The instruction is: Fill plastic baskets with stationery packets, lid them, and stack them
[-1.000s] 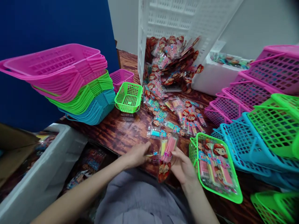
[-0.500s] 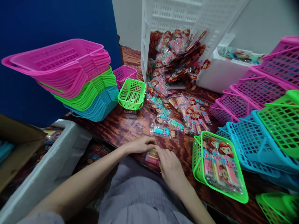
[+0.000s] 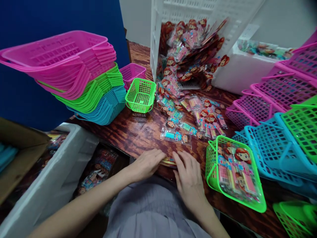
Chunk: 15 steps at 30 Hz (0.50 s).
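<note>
My left hand [image 3: 148,163] and my right hand [image 3: 189,174] lie flat, palms down, at the near edge of the dark wooden table [image 3: 138,132]. Between and under them sits a small stack of toy packets [image 3: 169,161], mostly hidden by the fingers. To the right of my right hand a green basket [image 3: 247,206] leans on its side with red-haired doll packets [image 3: 235,168] inside. A loose blue packet [image 3: 175,136] lies just beyond my fingers.
Stacked pink, green and blue baskets [image 3: 81,79] stand at left, with small green [image 3: 140,96] and pink [image 3: 133,72] baskets beside them. A tipped white crate [image 3: 198,13] spills packets [image 3: 188,66]. More baskets [image 3: 279,129] pile at right. White foam boxes [image 3: 61,172] sit below left.
The packets I held upright a second ago were laid down on the table edge. Both hands now press flat over them.
</note>
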Tool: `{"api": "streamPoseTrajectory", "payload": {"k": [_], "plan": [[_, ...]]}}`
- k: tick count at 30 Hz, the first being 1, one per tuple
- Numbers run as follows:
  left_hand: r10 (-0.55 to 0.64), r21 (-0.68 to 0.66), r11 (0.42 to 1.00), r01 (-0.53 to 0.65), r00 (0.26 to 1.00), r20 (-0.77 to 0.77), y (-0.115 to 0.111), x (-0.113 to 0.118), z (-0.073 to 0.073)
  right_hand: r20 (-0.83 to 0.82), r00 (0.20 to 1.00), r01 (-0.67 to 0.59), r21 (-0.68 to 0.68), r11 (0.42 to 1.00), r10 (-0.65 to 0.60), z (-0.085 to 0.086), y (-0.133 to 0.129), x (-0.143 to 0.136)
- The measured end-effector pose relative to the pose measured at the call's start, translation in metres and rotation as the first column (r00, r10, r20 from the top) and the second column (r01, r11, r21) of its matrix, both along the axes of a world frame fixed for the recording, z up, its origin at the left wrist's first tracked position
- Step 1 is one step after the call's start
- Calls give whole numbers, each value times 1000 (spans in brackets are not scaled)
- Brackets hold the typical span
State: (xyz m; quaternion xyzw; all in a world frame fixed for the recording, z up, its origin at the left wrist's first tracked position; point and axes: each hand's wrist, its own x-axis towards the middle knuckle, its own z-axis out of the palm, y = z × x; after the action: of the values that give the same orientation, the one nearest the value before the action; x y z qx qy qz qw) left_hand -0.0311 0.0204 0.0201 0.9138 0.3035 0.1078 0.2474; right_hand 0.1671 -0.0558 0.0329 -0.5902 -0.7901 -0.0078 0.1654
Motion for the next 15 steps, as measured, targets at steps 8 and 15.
{"api": "streamPoseTrajectory", "payload": {"k": [8,15], "plan": [[24,2,1000,-24,999,32,-16,-7,0,-60,997,25,-220,975,-39,-13,-12,16],[245,-124,967,-224,951,191,-29,-12,-22,-145,984,57,-273,960,-100,-12,-12,23]]}}
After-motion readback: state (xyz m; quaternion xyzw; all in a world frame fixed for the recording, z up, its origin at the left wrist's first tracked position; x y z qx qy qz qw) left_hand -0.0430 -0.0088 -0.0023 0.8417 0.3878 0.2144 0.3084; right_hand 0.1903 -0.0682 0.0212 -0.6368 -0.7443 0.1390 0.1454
